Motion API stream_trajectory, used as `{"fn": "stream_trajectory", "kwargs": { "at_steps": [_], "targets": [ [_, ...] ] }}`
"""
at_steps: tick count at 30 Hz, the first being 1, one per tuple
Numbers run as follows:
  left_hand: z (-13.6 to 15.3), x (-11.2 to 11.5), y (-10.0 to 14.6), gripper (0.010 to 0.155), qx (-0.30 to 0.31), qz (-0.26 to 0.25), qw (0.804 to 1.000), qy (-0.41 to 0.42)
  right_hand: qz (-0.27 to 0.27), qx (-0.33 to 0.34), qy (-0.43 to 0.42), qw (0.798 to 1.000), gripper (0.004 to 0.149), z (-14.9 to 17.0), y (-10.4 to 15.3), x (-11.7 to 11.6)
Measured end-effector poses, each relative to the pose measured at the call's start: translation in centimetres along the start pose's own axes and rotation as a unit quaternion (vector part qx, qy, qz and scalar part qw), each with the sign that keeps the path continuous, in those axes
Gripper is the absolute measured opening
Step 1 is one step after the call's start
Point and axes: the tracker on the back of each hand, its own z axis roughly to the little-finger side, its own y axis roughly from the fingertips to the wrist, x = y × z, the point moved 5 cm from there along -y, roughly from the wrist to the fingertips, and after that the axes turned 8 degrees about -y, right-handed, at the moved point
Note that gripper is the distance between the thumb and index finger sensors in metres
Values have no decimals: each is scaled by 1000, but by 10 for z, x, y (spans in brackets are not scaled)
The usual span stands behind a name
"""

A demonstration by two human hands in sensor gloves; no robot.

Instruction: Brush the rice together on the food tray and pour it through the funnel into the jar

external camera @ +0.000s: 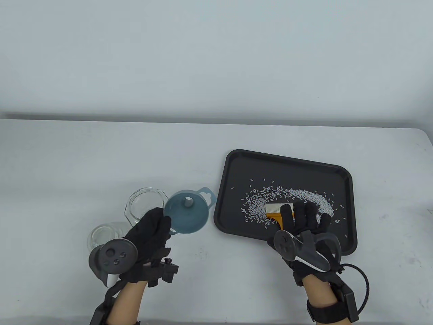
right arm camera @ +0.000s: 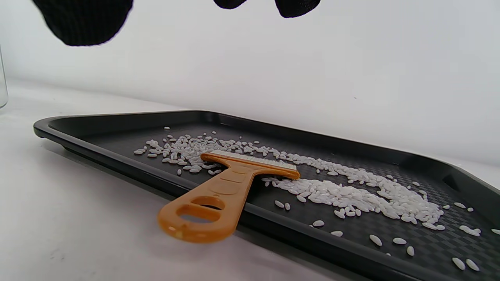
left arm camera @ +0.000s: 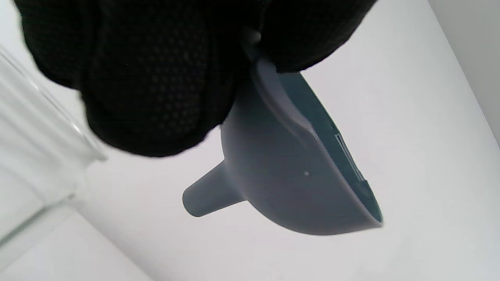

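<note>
Staging the funnel, brushing not finished. Largest first: table [external camera: 67, 162], white, carries everything. Food tray [external camera: 287, 162], black, lies under and beyond the right hand [external camera: 304, 230]; holds rice [external camera: 291, 194] in a loose curved band plus strays toward the edges, so not yet one heap. Brush [right arm camera: 222, 187], orange handle, lies flat, bristle head in the rice, handle over the near rim of the tray and past it. Right fingers [external camera: 299, 211] straight and spread just above the brush in the wrist view, touching nothing, gripping nothing. Jar [external camera: 145, 203], clear glass, empty, stands just beyond the left hand [external camera: 145, 243]; second clear glass vessel [external camera: 103, 235] sits nearer, beside that hand, also looks empty. Funnel [left arm camera: 289, 171], blue-grey, pinched at its rim by left fingers [left arm camera: 148, 78], held tilted in the air beside the jar, spout not in the jar's mouth. Next, probably: seat spout upright in the jar mouth, release, then close the right fingers round the brush handle and sweep strays into one heap.
</note>
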Motion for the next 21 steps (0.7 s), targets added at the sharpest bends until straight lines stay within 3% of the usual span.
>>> {"fn": "stream_trajectory", "kwargs": {
  "at_steps": [5,8,15,21],
  "targets": [
    [26,-29,1,51,-40,-40,998,-4,-1,0,1,1000,91,0,0,0],
    [41,-35,0,51,-66,-39,997,-8,-2,0,-1,1000,91,0,0,-1],
    [75,-30,-1,51,-136,-8,990,-30,-5,-2,-2,1000,91,0,0,-1],
    [95,-22,-1,51,-173,2,985,0,-7,-4,-4,1000,90,1,0,-1]
  ]
}}
